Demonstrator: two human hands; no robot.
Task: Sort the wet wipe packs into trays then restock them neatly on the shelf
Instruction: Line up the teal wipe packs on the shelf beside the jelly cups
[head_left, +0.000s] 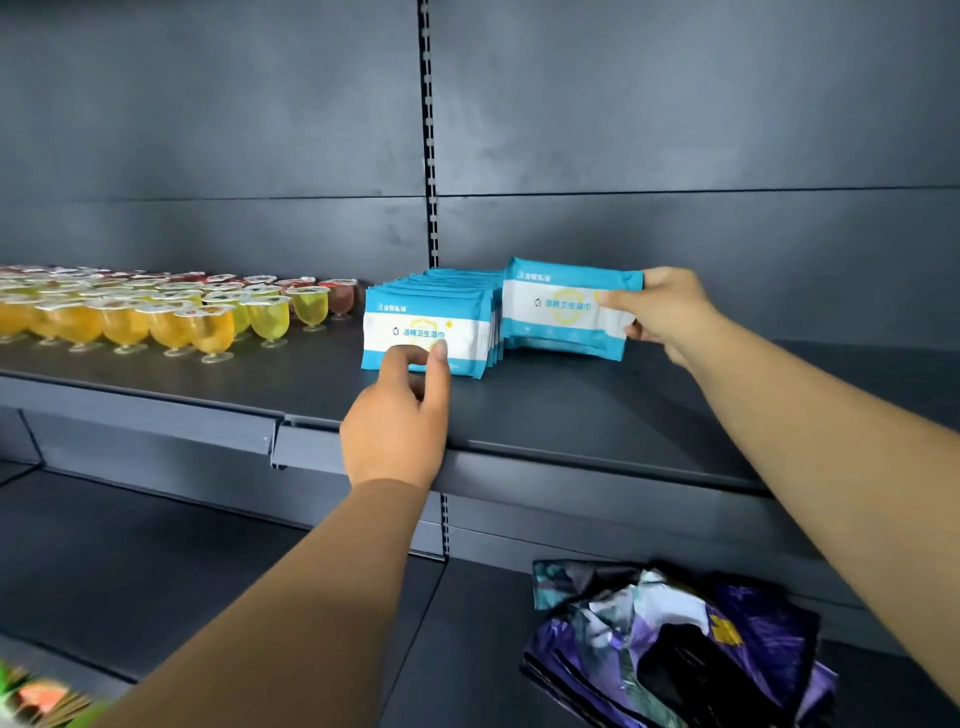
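Two hands are working at a row of wet wipe packs (434, 322) standing on a dark shelf (597, 410).

The right hand's (662, 309) lower fingers are hiding behind the bundle of packs (563, 312) it is grasping by the right end, and how many packs are in that bundle is hard to tell; the left hand (397, 415) is pinching the lower edge of the front pack of the upright row, thumb and forefinger curling onto it. Jelly cups (156, 317) are crowding the shelf's left part, running off the frame edge. Crumpled purple bags (670, 649) are lying on the lower shelf (156, 571), partly under the right forearm. A blurred green packet is poking in at the bottom-left corner.
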